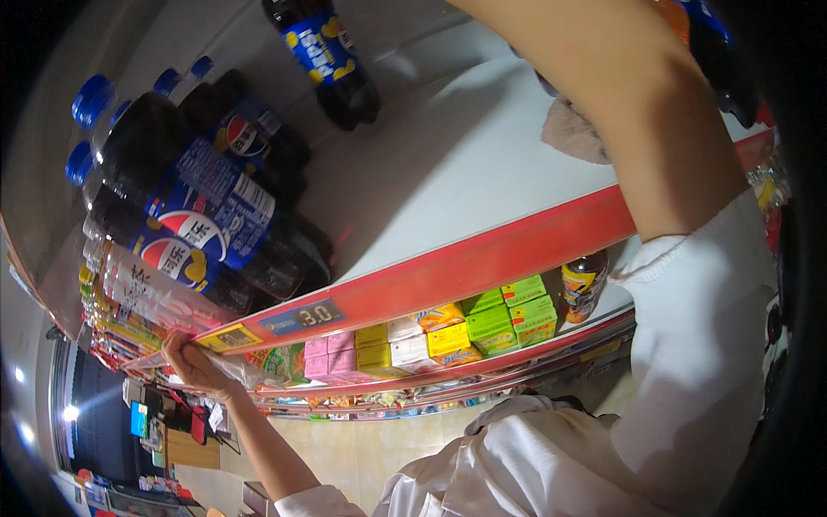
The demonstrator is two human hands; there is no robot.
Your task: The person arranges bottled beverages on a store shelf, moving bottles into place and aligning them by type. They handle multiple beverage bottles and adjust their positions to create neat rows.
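My left hand (196, 369) is closed at the red front edge (482, 261) of a white shelf, near a yellow price tag (229, 337). Its fingers curl against that edge, beside the tall bottles. My right forearm (603, 77) reaches across the shelf and leaves the picture at the top, so the right hand is out of view. Partly behind that arm, a brown-grey cloth (572, 133) lies on the shelf board (448, 172). Dark cola bottles with blue labels (215, 207) stand grouped at the left. One more cola bottle (323, 60) stands farther back.
A lower shelf carries pink, yellow and green boxes (495, 323) and a dark drink bottle (584, 289). More dark bottles (724, 65) are at the far right. Beyond the shelf end, at lower left, are a counter (191, 448) and a lit screen (139, 420).
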